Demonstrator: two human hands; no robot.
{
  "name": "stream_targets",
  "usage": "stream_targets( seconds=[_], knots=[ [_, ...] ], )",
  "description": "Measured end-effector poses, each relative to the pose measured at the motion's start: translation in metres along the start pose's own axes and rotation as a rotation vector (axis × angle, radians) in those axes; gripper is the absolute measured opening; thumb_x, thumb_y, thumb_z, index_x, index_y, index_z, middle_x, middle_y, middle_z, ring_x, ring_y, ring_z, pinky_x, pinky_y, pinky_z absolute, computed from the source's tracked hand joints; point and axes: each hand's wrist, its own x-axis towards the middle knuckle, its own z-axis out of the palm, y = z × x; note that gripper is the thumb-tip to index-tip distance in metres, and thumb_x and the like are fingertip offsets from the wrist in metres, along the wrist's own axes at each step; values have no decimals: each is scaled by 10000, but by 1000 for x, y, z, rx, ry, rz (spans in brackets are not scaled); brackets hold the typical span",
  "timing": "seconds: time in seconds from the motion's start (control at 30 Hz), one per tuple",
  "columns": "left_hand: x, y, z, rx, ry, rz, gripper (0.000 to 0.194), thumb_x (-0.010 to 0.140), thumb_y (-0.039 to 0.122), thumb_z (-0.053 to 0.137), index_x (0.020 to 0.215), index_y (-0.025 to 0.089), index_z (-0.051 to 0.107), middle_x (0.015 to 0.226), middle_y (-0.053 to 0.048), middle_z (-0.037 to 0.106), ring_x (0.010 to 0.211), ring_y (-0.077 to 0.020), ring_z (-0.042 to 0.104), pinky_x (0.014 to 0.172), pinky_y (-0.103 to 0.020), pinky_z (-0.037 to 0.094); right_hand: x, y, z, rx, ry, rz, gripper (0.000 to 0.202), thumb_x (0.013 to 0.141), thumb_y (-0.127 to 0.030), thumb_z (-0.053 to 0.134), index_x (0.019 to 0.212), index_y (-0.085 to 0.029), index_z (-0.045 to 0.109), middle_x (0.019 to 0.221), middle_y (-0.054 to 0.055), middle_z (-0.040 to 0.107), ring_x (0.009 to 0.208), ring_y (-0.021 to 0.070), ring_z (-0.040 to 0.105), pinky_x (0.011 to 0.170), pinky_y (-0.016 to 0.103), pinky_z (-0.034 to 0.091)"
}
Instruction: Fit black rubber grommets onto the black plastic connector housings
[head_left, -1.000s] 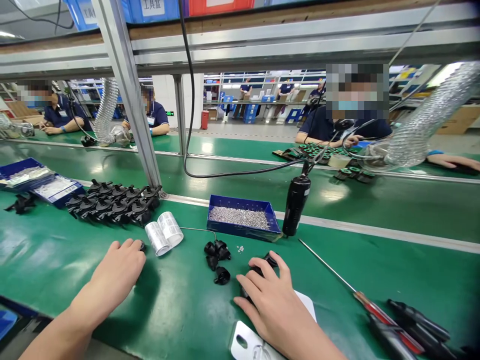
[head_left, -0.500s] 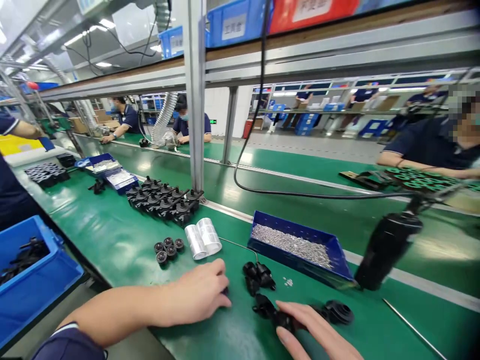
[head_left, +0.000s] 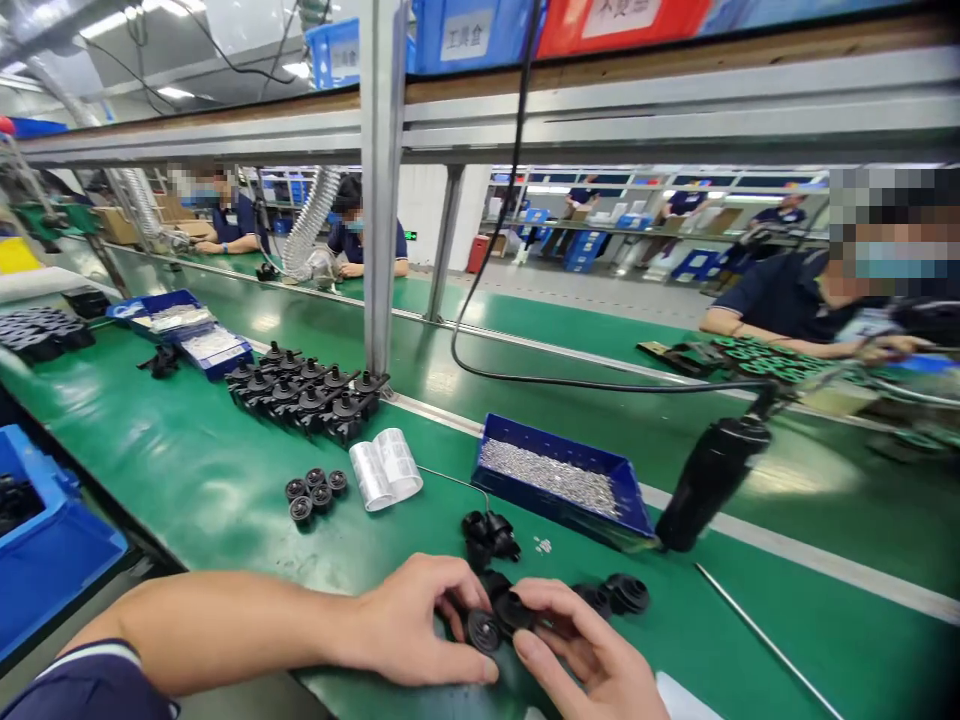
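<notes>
My left hand (head_left: 427, 620) is closed on a round black part (head_left: 484, 630) with a ringed face, low in the middle of the view. Touching it from the right, my right hand (head_left: 581, 645) pinches another black part (head_left: 514, 610). The two parts meet between my fingertips, just above the green mat. Black pieces (head_left: 489, 537) lie beyond my hands, beside a few tiny silvery bits (head_left: 542, 545). More round black parts (head_left: 626, 593) rest to the right of my right hand.
A blue tray (head_left: 637, 500) holds small metal pieces. Left of it are clear rolls (head_left: 386, 470), several black wheels (head_left: 301, 510) and rows of black assemblies (head_left: 300, 395). A black tool (head_left: 716, 480) and a thin rod (head_left: 765, 635) are at right. People sit across the bench.
My hands have come together, the left moving right with its round part, the right bringing its black part up to it. The camera view has shifted to the right.
</notes>
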Motion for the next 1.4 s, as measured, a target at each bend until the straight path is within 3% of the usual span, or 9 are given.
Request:
stream_targets(
  seconds=[0.2,0.37,0.5,0.6,0.8,0.97,1.2,1.3,1.4],
  knots=[
    [0,23,-6,-25,17,3,359,787,283,884,1067,154,701,956,-50,717,827,-170,662,784,-294,548,-5,-18,7,46,25,92,529,928,-635,809,1276,-249,711,1191,120,760,1146,291,754,1019,391,643],
    [-1,24,-9,-95,25,86,327,939,375,803,1187,177,727,1092,-67,612,944,-193,626,835,-313,532,4,-31,-3,190,1,154,484,990,-635,736,1232,-217,762,1078,122,779,995,285,771,894,405,662],
    [-2,19,-8,-222,-20,33,347,968,414,808,1207,187,699,1091,-61,624,953,-184,625,877,-320,533,7,-23,-9,217,-33,122,454,1004,-583,745,1266,-213,767,1068,133,798,974,289,786,886,415,670],
    [-3,16,-6,-242,-24,-18,410,949,413,836,1261,188,693,1102,-61,643,969,-184,630,904,-327,535,4,-20,-6,94,12,8,336,1008,-488,775,1250,-255,776,1171,126,798,1057,279,788,918,370,669],
    [-2,10,-3,-215,-74,-53,489,940,512,820,1267,171,696,1091,-61,630,880,-162,597,837,-306,509,1,-35,2,-318,76,-499,221,959,-279,841,1165,-274,759,1040,68,790,912,241,772,826,326,662],
    [-3,12,-3,-197,-108,-49,485,957,543,779,1256,178,667,1059,-49,620,864,-162,570,826,-295,483,3,-40,3,-376,59,-574,221,994,-314,814,1189,-259,727,1020,78,788,889,257,767,792,355,665],
    [-5,15,-4,-84,-87,-34,453,950,525,756,1253,197,680,1093,-65,627,924,-205,600,848,-324,507,2,-36,2,-281,54,-477,206,962,-306,838,1154,-277,769,1024,71,793,885,251,776,780,328,677],
    [-5,16,-5,-36,-67,-26,472,965,568,725,1247,192,679,1057,-65,642,897,-202,590,825,-319,496,1,-32,1,-104,29,-228,218,982,-397,812,1152,-264,783,1105,104,791,969,266,789,794,318,688],
    [-5,17,-6,-27,-52,-2,507,983,618,686,1251,188,670,1007,-59,643,881,-201,579,805,-310,478,0,-28,-1,103,28,76,386,964,-537,815,1193,-229,767,1167,140,780,1044,287,783,848,352,690]
  ],
)
